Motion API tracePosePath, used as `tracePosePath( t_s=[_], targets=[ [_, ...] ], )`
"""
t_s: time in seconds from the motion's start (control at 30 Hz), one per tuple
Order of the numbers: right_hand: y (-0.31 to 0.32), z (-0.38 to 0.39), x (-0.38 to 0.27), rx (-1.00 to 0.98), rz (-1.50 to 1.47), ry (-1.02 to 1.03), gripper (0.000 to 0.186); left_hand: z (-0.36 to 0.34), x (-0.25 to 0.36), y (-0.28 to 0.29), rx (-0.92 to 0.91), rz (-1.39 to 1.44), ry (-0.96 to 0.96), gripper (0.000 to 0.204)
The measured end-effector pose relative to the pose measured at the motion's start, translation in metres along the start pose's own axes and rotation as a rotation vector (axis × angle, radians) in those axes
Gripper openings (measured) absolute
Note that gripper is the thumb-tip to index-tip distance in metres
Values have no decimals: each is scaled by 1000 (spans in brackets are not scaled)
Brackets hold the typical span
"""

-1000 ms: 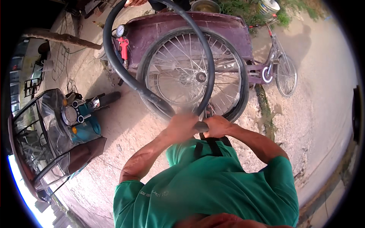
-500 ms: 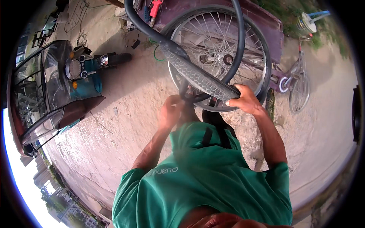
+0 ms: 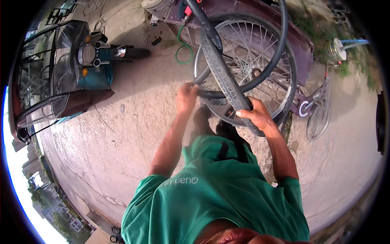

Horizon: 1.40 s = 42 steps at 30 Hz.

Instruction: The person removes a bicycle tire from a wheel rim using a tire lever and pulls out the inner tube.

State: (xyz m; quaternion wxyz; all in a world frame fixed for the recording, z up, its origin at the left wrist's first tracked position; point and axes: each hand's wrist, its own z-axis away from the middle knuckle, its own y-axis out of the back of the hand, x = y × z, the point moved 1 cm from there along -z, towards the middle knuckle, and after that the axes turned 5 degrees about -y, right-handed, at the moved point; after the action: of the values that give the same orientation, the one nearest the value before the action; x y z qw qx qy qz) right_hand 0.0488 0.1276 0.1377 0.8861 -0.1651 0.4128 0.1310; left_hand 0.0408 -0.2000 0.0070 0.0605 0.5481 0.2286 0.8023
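A spoked wheel [image 3: 252, 53] stands before me on a purple cart [image 3: 302, 40]. In front of it slants a black tire [image 3: 229, 81] with a honeycomb tread. My right hand [image 3: 258, 116] grips the tire near its lower end, thumb across the tread. A smooth black inner tube [image 3: 280, 44] loops in front of the spokes and passes behind the tire. My left hand [image 3: 188, 97] is closed on the tube at the wheel's left rim; its fingertips are partly hidden. Where tube and tire meet at the upper end is hard to make out.
A teal three-wheeler [image 3: 95, 61] with a clear windshield stands at left. A green hose [image 3: 178, 55] with a red tool [image 3: 189, 10] hangs by the cart. Behind the wheel at right are a smaller wheel [image 3: 318, 122] and a reel [image 3: 337, 49] on grass.
The tire has swung steeper, its lower end now nearer me. My left hand has risen to the rim with the tube. My right hand stays on the tire; the view has shifted.
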Motion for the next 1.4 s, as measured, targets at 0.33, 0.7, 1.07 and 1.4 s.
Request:
tracePosePath(
  t_s=[0.33, 0.7, 1.07, 1.4],
  targets=[
    [-13, 8, 28, 62, 230, -30, 58, 43, 13, -12, -12, -198, -143, 30],
    [-12, -1, 52, 52, 427, -86, 78, 45, -5, -37, 20, 1010, 404, 15],
    [-18, -13, 55, 64, 523, -3, 79, 53, 17, 119, 90, 256, -180, 19],
    [-25, -1, 29, 119, 920, 276, 50, 104, -15, 4, -287, 597, 210, 19]
  ],
)
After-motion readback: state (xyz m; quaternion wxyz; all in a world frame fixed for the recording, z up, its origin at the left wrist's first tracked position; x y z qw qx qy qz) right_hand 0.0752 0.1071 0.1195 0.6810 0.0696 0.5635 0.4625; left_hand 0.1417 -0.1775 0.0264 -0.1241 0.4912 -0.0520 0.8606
